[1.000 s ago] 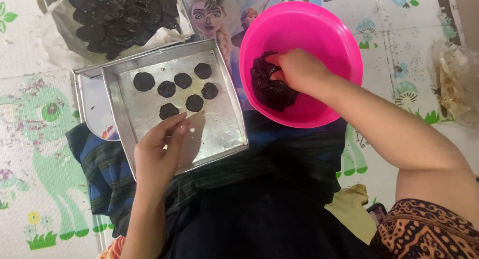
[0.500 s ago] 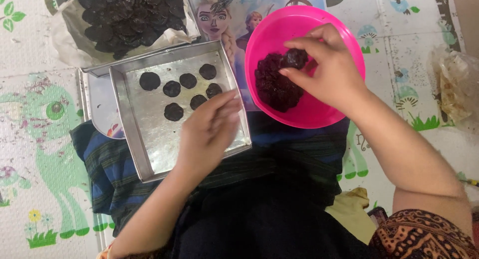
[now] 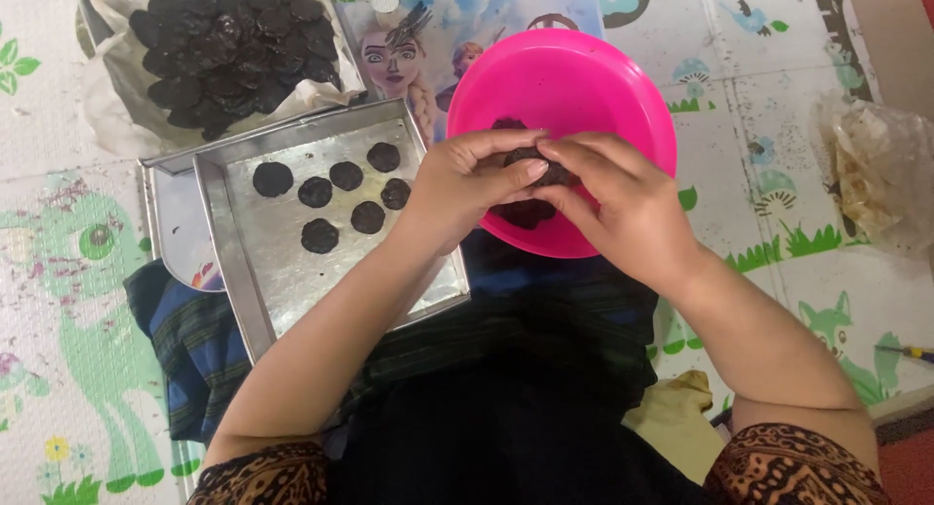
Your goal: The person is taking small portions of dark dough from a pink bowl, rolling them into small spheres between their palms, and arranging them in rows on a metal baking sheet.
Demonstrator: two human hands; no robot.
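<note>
From the head camera, the left hand (image 3: 467, 179) and right hand (image 3: 608, 198) are meeting over the pink bowl (image 3: 574, 77), both closing fingertips around a dark lump of dough (image 3: 535, 160), possibly shaping it. Beside the bowl, a metal tray (image 3: 282, 281) is carrying six dark discs (image 3: 336, 198).

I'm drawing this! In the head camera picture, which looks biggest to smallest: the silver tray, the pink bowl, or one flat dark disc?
1. Silver tray, largest.
2. Pink bowl, somewhat smaller.
3. One flat dark disc, by far the smallest.
</note>
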